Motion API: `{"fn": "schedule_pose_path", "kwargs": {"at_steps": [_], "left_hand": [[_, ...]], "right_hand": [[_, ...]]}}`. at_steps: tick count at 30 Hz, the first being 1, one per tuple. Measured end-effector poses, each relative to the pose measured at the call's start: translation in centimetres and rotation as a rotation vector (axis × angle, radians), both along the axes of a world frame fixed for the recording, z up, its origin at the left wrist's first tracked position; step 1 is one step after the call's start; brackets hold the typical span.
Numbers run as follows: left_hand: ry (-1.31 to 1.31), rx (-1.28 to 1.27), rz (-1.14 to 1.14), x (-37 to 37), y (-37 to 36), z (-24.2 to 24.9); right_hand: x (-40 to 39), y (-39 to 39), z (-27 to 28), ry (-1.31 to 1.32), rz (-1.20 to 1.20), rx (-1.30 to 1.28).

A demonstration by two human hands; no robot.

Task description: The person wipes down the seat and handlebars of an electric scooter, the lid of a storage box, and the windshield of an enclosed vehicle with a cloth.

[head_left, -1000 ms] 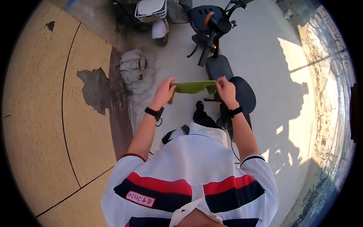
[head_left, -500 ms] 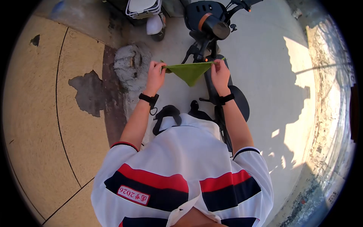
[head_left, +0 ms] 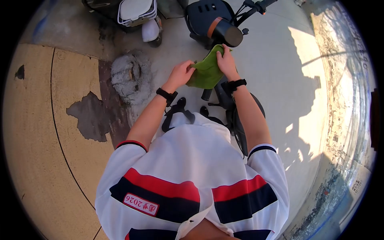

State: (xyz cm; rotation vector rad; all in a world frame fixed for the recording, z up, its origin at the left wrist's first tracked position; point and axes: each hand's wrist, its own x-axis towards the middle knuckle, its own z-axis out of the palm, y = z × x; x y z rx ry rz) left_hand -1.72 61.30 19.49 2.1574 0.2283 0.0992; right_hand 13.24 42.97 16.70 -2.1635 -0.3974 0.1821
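A green cloth (head_left: 207,73) hangs between my two hands, partly spread and folded over along its upper edge. My left hand (head_left: 182,74) pinches its left side. On the right side, my right hand (head_left: 226,62) grips the upper corner, with the fingers near the top edge. Just beyond the cloth are the dark front and handlebar of an electric scooter (head_left: 208,18). Part of the scooter is hidden behind the cloth and my right arm. Black bands circle both my wrists.
A rough grey concrete lump (head_left: 127,76) sits on the ground to the left. Farther off at the upper left stands another two-wheeler with a white basket (head_left: 137,13). A weathered wall (head_left: 340,104) runs along the right. My feet are close to the scooter.
The cloth has gone from a taut, drooping triangle to a wider, slanted sheet. My hands have come closer together, the right one rising. The view has shifted slightly.
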Motion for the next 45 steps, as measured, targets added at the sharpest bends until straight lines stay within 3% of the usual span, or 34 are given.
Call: {"fn": "schedule_pose_path", "kwargs": {"at_steps": [4, 8, 13, 16, 17, 20, 27, 34, 45], "left_hand": [[-0.076, -0.115, -0.122, 1.6, 0.5, -1.9], [-0.125, -0.185, -0.162, 2.7, 0.9, -2.4], [-0.184, -0.328, -0.189, 4.1, 0.6, -3.3], [-0.193, -0.414, -0.288, 5.1, -0.2, -2.7], [-0.238, -0.364, -0.340, 5.5, -0.3, -2.3], [-0.323, -0.255, -0.470, 6.7, -1.0, -1.7], [-0.246, -0.229, -0.467, 8.2, -2.4, -3.3], [-0.210, -0.043, -0.489, 7.1, -1.5, -2.4], [-0.152, 0.073, -0.326, 4.9, -3.0, -1.3]], "right_hand": [[1.9, 1.1, -0.8, 0.061, 0.015, -0.104], [1.8, 0.6, -2.2, -0.090, 0.070, -0.080], [-4.4, -0.5, 2.5, -0.158, 0.033, 0.001], [-7.2, -1.5, 4.3, -0.054, -0.021, 0.032], [-7.6, -2.0, 3.7, -0.119, -0.035, -0.009], [-9.9, -2.5, 5.9, 0.007, -0.108, -0.129], [-12.1, -2.6, 4.0, -0.188, -0.346, 0.055], [-8.1, -2.2, 3.4, -0.108, -0.154, 0.105], [0.7, -1.7, -0.4, 0.096, 0.103, 0.288]]}}
